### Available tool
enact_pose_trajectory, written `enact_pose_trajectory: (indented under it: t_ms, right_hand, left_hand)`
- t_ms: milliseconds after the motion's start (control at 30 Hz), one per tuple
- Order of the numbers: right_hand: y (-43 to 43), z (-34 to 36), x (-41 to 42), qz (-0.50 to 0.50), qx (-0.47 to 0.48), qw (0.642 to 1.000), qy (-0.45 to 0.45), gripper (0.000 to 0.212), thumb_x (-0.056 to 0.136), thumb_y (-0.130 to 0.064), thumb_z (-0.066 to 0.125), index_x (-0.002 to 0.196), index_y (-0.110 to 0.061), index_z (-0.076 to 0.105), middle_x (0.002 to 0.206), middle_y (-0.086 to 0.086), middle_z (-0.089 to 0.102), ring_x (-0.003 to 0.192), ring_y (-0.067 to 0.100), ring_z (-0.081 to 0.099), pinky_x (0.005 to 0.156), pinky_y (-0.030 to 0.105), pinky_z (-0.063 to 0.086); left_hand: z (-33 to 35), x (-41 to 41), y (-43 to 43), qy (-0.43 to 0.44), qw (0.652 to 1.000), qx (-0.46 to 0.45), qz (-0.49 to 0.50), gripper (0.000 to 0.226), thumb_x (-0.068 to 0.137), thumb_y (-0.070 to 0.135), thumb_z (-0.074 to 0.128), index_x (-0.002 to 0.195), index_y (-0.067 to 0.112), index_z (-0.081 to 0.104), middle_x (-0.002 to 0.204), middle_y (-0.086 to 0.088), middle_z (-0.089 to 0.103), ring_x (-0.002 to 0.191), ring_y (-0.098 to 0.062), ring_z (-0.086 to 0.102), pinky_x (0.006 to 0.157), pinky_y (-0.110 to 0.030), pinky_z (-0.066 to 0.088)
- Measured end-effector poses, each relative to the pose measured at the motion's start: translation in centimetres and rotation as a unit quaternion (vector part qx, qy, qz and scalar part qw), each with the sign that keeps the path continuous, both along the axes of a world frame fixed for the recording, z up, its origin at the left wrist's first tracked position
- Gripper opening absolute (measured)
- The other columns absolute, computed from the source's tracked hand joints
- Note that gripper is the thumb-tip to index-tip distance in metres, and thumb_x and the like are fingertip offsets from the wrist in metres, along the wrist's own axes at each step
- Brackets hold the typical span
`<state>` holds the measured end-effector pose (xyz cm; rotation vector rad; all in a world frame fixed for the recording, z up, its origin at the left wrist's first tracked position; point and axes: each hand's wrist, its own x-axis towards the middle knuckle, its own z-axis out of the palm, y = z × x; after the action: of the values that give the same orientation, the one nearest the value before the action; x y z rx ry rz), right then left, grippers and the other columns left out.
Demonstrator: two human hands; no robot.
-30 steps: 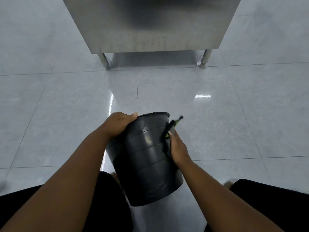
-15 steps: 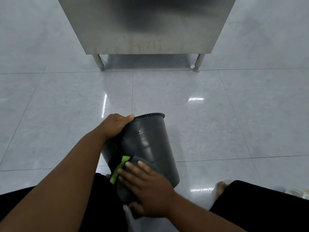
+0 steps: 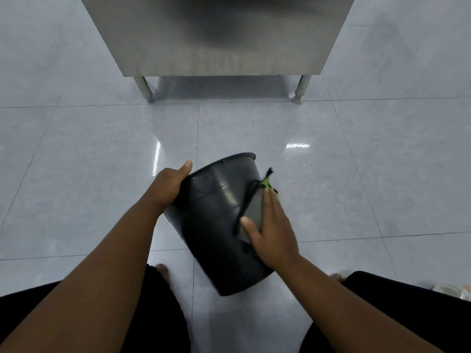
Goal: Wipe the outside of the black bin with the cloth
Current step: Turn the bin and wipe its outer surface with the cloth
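Note:
The black bin (image 3: 216, 217) hangs tilted above the floor between my knees, its rim pointing away from me and its base toward me. My left hand (image 3: 169, 186) grips the rim on the left side, thumb up on the edge. My right hand (image 3: 271, 233) presses a grey cloth (image 3: 254, 208) with green and black edging flat against the bin's right side. Only part of the cloth shows beyond my fingers.
A stainless steel cabinet (image 3: 216, 34) on short legs stands ahead on the glossy grey tiled floor (image 3: 102, 161). My black-clad legs (image 3: 89, 319) and bare toes frame the bottom. A pale object (image 3: 448, 290) lies at the right edge.
My right hand with the cloth has swept from the bin's lower near side up to its right side. The bin has tilted and turned a little. My left hand has stayed on the rim.

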<state>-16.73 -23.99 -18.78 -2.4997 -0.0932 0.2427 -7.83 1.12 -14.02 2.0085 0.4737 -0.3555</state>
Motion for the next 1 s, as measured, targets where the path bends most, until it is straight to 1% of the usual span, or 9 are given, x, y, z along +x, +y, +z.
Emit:
enact_pose_trajectory:
  t_ms: [167,367,533,633,700,833,900,933,1000]
  right_hand:
    - [6.4,0.7,-4.0,0.259,-0.148,0.938,-0.179,0.091,0.09,-0.066,0.049,0.16,-0.014,0.024,0.169,0.016,0.009,0.156,0.038,-0.003,0.124,0.058,0.013]
    - [8.1,0.7,-2.6,0.405,-0.14,0.873,-0.235,0.088,0.089,-0.059,0.057,0.157,-0.009,0.032,0.167,0.009,0.023,0.157,0.025,0.007,0.127,0.045,0.002]
    - [3.1,-0.2,4.8,0.146,0.05,0.983,-0.097,0.095,0.09,-0.07,0.047,0.161,-0.013,0.02,0.169,0.005,0.017,0.157,0.019,0.012,0.126,0.033,0.012]
    - [1.4,0.3,6.9,-0.039,0.216,0.963,0.155,0.072,0.098,-0.069,0.033,0.157,-0.026,0.032,0.16,0.002,0.039,0.149,0.022,0.035,0.113,0.027,0.027]
    - [2.0,0.6,7.2,-0.092,0.237,0.946,0.202,0.061,0.103,-0.059,0.034,0.153,-0.023,0.039,0.154,0.005,0.047,0.143,0.026,0.042,0.106,0.027,0.03]
    - [6.1,2.5,5.5,-0.054,0.066,0.996,-0.001,0.089,0.09,-0.07,0.037,0.153,-0.007,0.032,0.156,0.016,0.037,0.144,0.031,0.036,0.118,0.041,0.034]
    - [8.3,2.9,3.8,0.023,-0.045,0.997,-0.052,0.095,0.092,-0.066,0.04,0.158,-0.003,0.016,0.166,0.022,0.013,0.155,0.034,0.011,0.126,0.047,0.017]
    - [9.0,3.3,2.9,0.066,-0.082,0.991,-0.08,0.095,0.093,-0.063,0.041,0.16,-0.003,0.011,0.168,0.021,0.003,0.157,0.034,-0.002,0.127,0.049,0.008]
    - [9.8,2.9,1.3,0.195,-0.113,0.962,-0.156,0.088,0.092,-0.056,0.047,0.159,-0.005,0.02,0.168,0.018,0.01,0.157,0.033,-0.003,0.126,0.052,0.006]
  left_hand:
    - [2.6,1.9,-0.6,-0.033,0.976,0.163,-0.14,0.059,0.099,0.061,0.031,0.06,0.021,0.052,0.077,-0.005,0.056,0.083,-0.027,0.054,0.081,-0.038,0.045]
    - [2.1,2.0,-1.7,-0.016,0.984,0.123,-0.128,0.055,0.096,0.067,0.027,0.093,0.029,0.067,0.112,0.0,0.065,0.109,-0.023,0.059,0.103,-0.043,0.042]
    - [1.2,1.3,-0.5,-0.037,0.995,0.031,-0.092,0.058,0.096,0.061,0.037,0.053,0.032,0.061,0.076,0.005,0.06,0.082,-0.022,0.055,0.082,-0.035,0.041]
    - [1.0,1.0,-0.5,-0.035,0.993,0.039,-0.11,0.06,0.096,0.062,0.035,0.065,0.022,0.068,0.081,0.001,0.066,0.089,-0.026,0.063,0.09,-0.04,0.046]
    - [0.9,1.0,-0.7,-0.03,0.991,0.056,-0.117,0.063,0.096,0.064,0.034,0.08,0.016,0.071,0.092,-0.004,0.07,0.098,-0.027,0.064,0.098,-0.043,0.046]
    - [1.4,1.1,-1.1,-0.008,0.993,0.027,-0.112,0.077,0.087,0.08,0.024,0.072,0.014,0.062,0.096,-0.01,0.067,0.087,-0.031,0.059,0.089,-0.041,0.043]
    - [1.8,1.3,-1.5,0.012,0.991,0.012,-0.13,0.087,0.078,0.089,0.017,0.069,0.012,0.056,0.066,0.011,0.052,0.079,-0.033,0.056,0.083,-0.039,0.044]
    - [1.9,1.4,-1.5,0.038,0.991,-0.008,-0.129,0.095,0.072,0.095,0.017,0.077,0.011,0.064,0.078,-0.007,0.067,0.086,-0.033,0.061,0.091,-0.04,0.047]
    - [2.1,1.8,-1.4,0.077,0.988,-0.052,-0.121,0.103,0.062,0.101,0.022,0.093,0.017,0.074,0.092,-0.005,0.071,0.097,-0.028,0.066,0.104,-0.045,0.045]
